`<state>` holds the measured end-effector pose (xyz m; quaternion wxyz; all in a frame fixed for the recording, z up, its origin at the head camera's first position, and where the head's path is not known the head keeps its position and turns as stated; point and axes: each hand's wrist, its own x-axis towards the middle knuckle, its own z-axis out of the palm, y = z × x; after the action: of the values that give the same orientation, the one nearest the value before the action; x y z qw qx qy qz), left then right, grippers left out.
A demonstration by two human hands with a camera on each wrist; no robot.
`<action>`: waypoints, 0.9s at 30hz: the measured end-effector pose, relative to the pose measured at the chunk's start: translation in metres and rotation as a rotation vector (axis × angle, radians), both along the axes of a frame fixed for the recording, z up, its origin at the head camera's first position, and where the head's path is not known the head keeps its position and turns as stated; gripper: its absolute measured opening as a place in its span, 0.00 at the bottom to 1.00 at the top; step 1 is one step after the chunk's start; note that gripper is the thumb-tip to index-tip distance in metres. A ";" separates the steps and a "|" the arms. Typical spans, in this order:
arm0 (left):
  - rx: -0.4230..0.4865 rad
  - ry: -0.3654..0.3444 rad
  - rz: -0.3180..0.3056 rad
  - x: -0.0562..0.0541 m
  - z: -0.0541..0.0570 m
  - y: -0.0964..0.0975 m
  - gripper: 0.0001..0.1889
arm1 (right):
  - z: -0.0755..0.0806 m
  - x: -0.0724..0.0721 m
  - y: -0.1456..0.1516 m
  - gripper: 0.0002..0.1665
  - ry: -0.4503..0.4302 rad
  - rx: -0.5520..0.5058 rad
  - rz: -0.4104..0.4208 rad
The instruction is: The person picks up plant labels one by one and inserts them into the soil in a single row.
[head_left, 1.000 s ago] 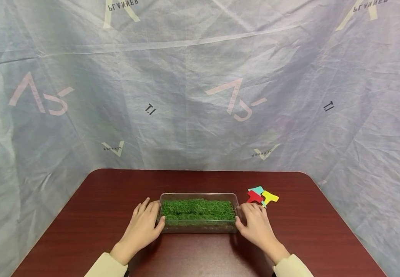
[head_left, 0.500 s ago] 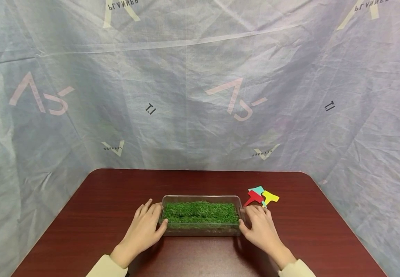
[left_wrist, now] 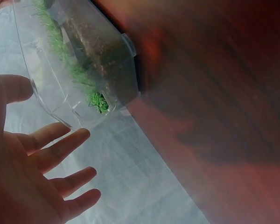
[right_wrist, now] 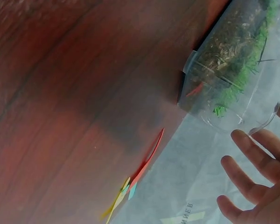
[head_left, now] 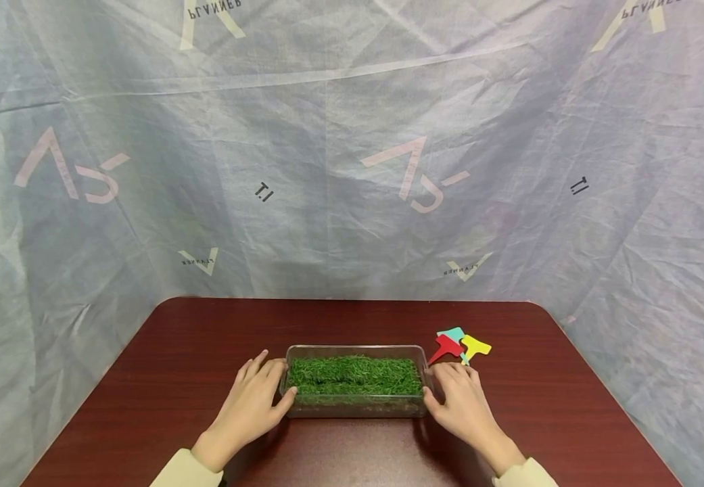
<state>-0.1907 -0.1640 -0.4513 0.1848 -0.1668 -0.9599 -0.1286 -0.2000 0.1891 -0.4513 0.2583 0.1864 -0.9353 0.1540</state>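
Observation:
A clear plastic tray (head_left: pixel 295 352) filled with green grass over soil sits on the dark red table (head_left: pixel 175 352), lengthwise in front of me. My left hand (head_left: pixel 254 396) lies flat at its left end, thumb against the near left corner, fingers straight. My right hand (head_left: pixel 458 399) lies the same way at the right end. In the left wrist view the left hand (left_wrist: pixel 32 177) is spread beside the tray (left_wrist: pixel 84 60). The right wrist view shows the right hand (right_wrist: pixel 256 177) with straight fingers next to the tray (right_wrist: pixel 228 79).
Three flat plant labels, red (head_left: pixel 447 347), yellow (head_left: pixel 476 348) and teal (head_left: pixel 452 333), lie in a small pile just beyond my right hand; the red label (right_wrist: pixel 149 156) shows edge-on in the right wrist view. A wrinkled grey sheet (head_left: pixel 352 169) hangs behind the table.
The tray has slid a little to the right and toward me, with both hands staying at its ends. The labels have not moved.

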 end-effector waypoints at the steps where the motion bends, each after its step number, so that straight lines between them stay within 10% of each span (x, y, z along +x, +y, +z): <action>1: -0.001 0.004 0.000 0.000 0.000 0.000 0.18 | 0.000 0.000 0.000 0.12 0.000 -0.001 0.001; 27: 0.027 0.106 0.039 -0.028 -0.005 -0.004 0.19 | 0.006 -0.051 0.022 0.14 -0.051 -0.059 -0.095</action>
<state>-0.2187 -0.1679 -0.4561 0.2401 -0.1520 -0.9501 -0.1286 -0.2505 0.2113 -0.4458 0.2468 0.1303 -0.9444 0.1736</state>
